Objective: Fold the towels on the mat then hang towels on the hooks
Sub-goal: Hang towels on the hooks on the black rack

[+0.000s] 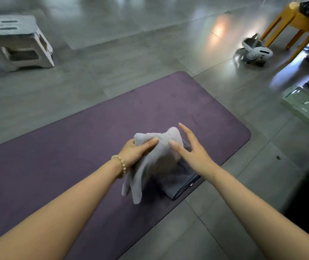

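— What lies on the purple mat (75, 147)?
— A pale grey towel (157, 160), bunched and raised off it, hangs from the left hand (135, 151), whose fingers (150, 142) curl round its top.
— And beneath those fingers?
— A darker folded towel (181, 182), flat near the mat's edge.
— The right hand (191, 149)?
— Its fingers (185, 131) are spread, with the thumb at the pale towel's side.

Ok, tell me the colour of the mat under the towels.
The mat is purple; head view.
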Motion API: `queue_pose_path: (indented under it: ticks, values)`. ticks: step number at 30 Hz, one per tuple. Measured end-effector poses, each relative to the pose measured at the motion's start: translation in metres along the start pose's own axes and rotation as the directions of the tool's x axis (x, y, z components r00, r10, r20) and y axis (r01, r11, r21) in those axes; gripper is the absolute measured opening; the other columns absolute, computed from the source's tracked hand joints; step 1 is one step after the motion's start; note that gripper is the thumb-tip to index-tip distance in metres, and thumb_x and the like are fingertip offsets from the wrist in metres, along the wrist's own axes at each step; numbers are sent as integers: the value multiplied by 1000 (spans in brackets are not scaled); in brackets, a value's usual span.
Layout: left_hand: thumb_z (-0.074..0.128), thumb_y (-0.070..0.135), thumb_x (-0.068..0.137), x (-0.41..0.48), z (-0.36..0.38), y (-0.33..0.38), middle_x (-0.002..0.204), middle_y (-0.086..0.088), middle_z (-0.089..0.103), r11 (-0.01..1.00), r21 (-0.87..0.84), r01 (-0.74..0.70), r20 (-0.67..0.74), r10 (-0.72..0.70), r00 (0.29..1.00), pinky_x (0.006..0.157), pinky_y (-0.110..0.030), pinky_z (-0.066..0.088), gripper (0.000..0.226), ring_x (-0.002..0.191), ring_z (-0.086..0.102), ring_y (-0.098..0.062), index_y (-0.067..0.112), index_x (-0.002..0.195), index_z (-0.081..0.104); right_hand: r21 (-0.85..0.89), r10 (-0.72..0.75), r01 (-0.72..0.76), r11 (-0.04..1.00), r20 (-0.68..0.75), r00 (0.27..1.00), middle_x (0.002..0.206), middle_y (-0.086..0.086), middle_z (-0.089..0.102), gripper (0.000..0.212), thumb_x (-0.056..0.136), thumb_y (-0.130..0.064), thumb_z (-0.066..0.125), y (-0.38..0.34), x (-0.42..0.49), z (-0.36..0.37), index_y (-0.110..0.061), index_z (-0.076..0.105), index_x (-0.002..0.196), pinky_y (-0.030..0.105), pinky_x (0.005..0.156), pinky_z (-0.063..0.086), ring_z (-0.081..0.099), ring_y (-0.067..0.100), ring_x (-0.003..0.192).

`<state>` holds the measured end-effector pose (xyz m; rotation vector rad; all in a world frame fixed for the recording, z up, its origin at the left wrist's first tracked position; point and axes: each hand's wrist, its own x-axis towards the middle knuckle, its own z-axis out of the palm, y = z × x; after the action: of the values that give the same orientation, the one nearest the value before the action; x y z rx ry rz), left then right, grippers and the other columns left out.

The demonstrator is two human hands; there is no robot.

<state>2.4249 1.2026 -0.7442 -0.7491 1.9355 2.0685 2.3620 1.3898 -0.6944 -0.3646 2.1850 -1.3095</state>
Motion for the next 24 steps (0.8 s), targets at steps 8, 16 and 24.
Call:
queue_pose_path:
  ticks: [8, 16, 24]
  values:
    - [61, 73, 65, -174, -93, 127, 92, 3, 74, 988, 111, 106, 39, -111, 993, 82, -29, 54, 59, 88, 70, -12, 24, 95, 73, -396, 91, 135, 908, 502, 860, 91, -9, 68, 46, 72, -61, 69, -189, -69, 47, -24, 65, 99, 27, 79, 51, 63, 6, 82]
    - [72, 54, 69, -338, -157, 215, 88, 10, 66, 983, 44, -177, -472, 176, 864, 73, -12, 47, 42, 80, 59, -4, 20, 91, 62, -162, -44, 157, 974, 549, 835, 89, -11, 73, 20, 82, -43, 68, -351, -172, 90, -28, 66, 94, 17, 71, 53, 67, 0, 85]
    - [61, 72, 57, -502, -178, 256, 60, 13, 51, 994, -2, -113, -638, 86, 765, 55, -16, 39, 60, 60, 46, -5, 14, 71, 57, -190, -186, 420, 887, 687, 702, 88, -14, 71, 20, 82, -46, 67, -442, -255, 132, -31, 66, 96, 20, 72, 52, 64, -2, 84]
